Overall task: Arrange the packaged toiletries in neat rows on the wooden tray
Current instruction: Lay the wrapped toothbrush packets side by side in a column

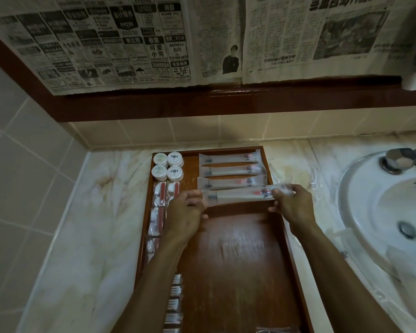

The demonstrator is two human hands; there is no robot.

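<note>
A wooden tray (238, 260) lies on the marble counter. Three long packaged toothbrush kits (231, 170) lie in a row at its far right. A fourth long packet (238, 195) is held level just in front of them, my left hand (185, 212) gripping its left end and my right hand (293, 205) its right end. Several round white jars (168, 165) stand at the tray's far left corner. Small packets with white and red contents (159, 205) run down the left side, partly hidden by my left arm. More small packets (174, 301) lie near the front left.
A white sink (382, 212) with a metal tap (399, 161) sits to the right of the tray. A tiled wall rises on the left and behind. Newspaper sheets (154, 44) hang above a dark wooden ledge (226, 99). A clear packet (276, 329) shows at the bottom edge.
</note>
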